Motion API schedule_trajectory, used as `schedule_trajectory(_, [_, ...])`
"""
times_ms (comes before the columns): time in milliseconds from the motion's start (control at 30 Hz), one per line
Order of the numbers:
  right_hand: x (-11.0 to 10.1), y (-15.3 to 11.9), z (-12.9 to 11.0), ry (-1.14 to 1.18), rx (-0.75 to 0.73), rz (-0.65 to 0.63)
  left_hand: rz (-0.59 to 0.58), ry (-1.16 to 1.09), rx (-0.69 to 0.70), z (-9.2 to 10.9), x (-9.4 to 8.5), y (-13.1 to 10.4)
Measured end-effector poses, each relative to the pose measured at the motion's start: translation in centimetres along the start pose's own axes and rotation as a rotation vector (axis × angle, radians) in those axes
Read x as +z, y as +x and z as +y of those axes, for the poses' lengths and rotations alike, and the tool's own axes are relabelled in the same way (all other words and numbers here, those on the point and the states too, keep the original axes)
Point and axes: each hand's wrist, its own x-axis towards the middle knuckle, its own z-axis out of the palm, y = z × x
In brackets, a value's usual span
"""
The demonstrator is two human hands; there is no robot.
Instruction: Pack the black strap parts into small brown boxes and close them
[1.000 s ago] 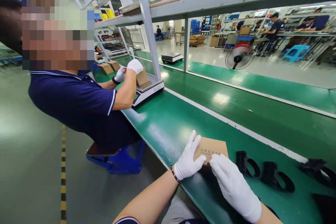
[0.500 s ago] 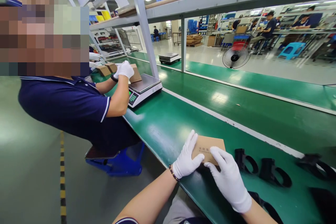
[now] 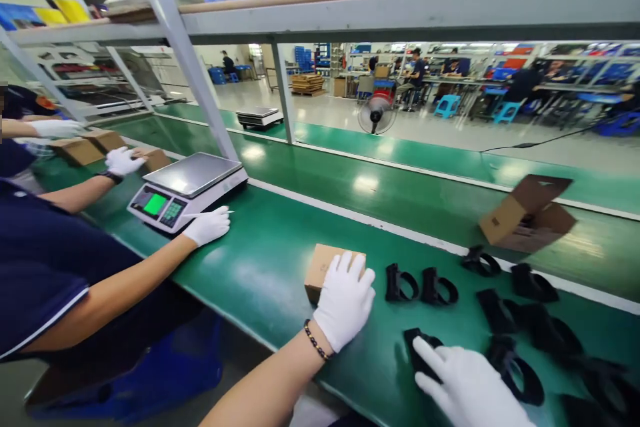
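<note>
The left hand (image 3: 345,300) is spread over a small, likely light, stiff carton (image 3: 325,267) on the desk (image 3: 260,280), best gripped by its sides; the right hand (image 3: 463,380), fingers loosely parted, meets a black part (image 3: 417,350).

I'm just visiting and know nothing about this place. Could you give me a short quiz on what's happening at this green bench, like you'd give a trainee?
1. What is the left hand resting on?
A) a blue crate
B) a cardboard box
C) a fan

2. True or false: the right hand is nearer to a black part than to that box.

3. Fill in the missing word: the lit display on the nearer scale glows ____.

Key: 1 B; 2 true; 3 green.
</note>
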Motion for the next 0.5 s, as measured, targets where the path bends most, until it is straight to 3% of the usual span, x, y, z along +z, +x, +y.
schedule_trajectory(133, [1.7, -1.7, -1.7, -0.051, 0.039, 0.016, -0.049, 0.17, -0.061, -5.1, -0.1, 2.4])
schedule_trajectory(267, [-0.1, -1.3, 0.1, 0.115, 0.191, 0.057, 0.056, 0.372, -0.372, -9.9, -0.8, 3.5])
schedule_trajectory(333, [-1.6, -0.3, 3.4, 0.116, 0.3, 0.144, 0.096, 0.388, -0.44, -10.1, -0.3, 3.4])
schedule_trajectory(400, [-3.1, 1.5, 8.1, 0.045, 0.44, 0.195, 0.06, 0.334, -0.423, -8.9, 1.2, 2.7])
schedule_trajectory(467, [-4.1, 3.7, 13.6, -0.103, 0.688, 0.158, -0.044, 0.243, -0.371, -6.9, 3.4, 1.6])
schedule_trajectory(500, [-4.5, 5.0, 16.3, -0.179, 0.816, 0.065, -0.104, 0.197, -0.349, -5.9, 4.6, 1.0])
